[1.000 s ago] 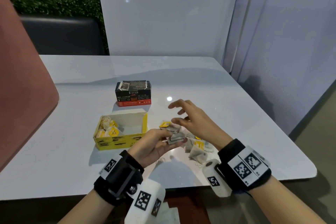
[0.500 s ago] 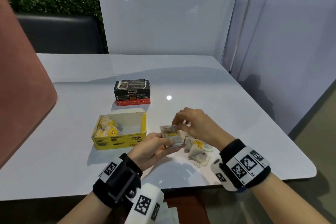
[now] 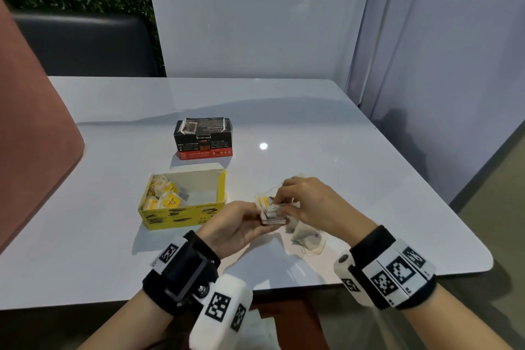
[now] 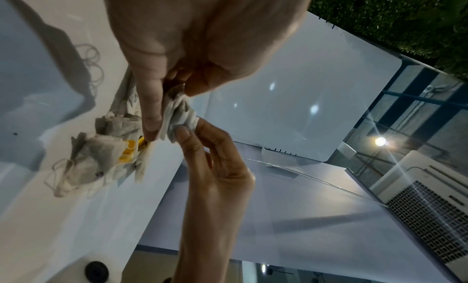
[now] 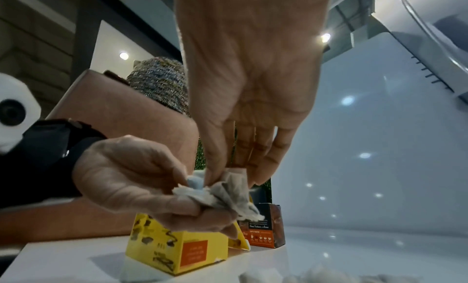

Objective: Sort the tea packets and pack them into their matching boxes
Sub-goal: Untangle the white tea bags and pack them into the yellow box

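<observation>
Left hand (image 3: 238,229) grips a small stack of tea packets (image 3: 272,214) just right of the open yellow box (image 3: 181,214); right hand (image 3: 306,202) pinches its top edge. Packets look light, soft, crushable: hold flat faces, probably not strings.

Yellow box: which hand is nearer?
Left. The left hand hovers just off the yellow box's near right corner; the right hand is farther right, over loose packets.
</observation>
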A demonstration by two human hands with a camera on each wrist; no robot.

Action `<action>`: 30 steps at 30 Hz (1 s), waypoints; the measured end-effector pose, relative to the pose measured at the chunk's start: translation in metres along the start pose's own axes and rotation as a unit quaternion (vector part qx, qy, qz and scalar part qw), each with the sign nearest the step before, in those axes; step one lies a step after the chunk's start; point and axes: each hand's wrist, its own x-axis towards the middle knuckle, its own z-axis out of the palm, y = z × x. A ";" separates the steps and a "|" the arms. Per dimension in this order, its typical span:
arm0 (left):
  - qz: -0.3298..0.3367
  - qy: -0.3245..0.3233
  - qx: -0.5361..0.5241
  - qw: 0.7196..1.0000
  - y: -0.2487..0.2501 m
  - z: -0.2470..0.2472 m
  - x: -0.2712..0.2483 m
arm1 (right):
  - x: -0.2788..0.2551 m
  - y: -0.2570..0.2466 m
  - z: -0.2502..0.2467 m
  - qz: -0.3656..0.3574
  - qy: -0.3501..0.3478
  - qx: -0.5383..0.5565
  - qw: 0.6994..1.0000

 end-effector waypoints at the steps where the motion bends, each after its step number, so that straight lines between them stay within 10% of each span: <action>1: 0.001 0.002 0.008 1.000 0.000 0.000 0.001 | 0.001 0.000 0.000 0.002 -0.002 0.002 1.000; 13: 0.013 0.016 -0.026 0.999 0.000 0.002 0.005 | -0.004 -0.007 0.023 -0.077 0.092 -0.089 0.989; 20: 0.006 -0.008 0.006 1.000 -0.003 0.001 0.003 | -0.011 -0.003 0.019 -0.115 0.053 0.049 0.991; 24: 0.030 0.002 0.049 0.998 -0.003 -0.001 0.004 | -0.006 0.004 0.005 -0.003 0.184 0.201 0.962; 30: 0.099 0.026 0.268 0.958 -0.001 0.005 -0.008 | 0.013 0.002 -0.014 0.098 -0.096 0.222 0.965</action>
